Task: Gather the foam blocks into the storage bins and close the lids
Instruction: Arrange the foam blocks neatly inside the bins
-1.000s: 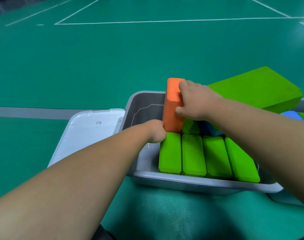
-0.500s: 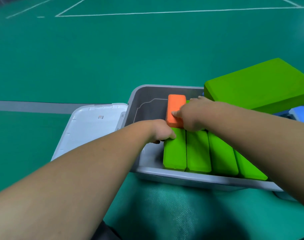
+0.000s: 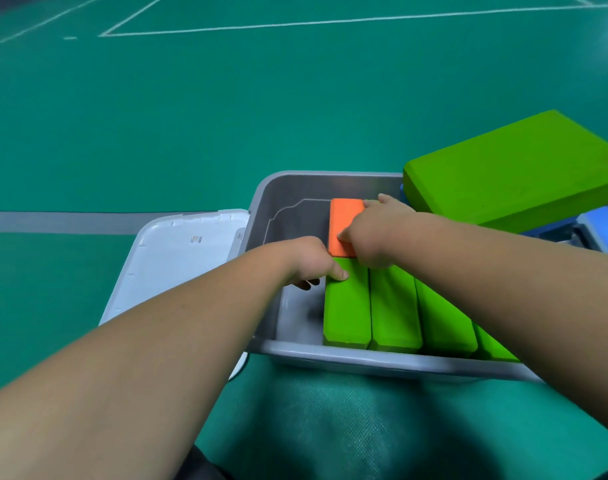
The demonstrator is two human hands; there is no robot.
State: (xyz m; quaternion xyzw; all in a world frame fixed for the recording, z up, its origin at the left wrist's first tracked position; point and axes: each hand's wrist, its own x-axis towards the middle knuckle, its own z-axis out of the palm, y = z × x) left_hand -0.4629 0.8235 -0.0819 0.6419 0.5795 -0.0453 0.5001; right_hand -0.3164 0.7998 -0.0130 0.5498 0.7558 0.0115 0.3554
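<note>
Right hand [image 3: 375, 233] grips the orange foam block [image 3: 344, 216] by the grey storage bin's [image 3: 288, 209] far wall; left hand [image 3: 313, 258] pinches the leftmost green foam block [image 3: 347, 306], thumb on top.

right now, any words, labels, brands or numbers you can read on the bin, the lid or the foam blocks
Small sticker on the white plastic lid: too small and blurred to read.
Grey plastic storage bin, orange foam block, green foam blocks: no text visible.
White lines on the green court floor: markings only, no lettering.
</note>
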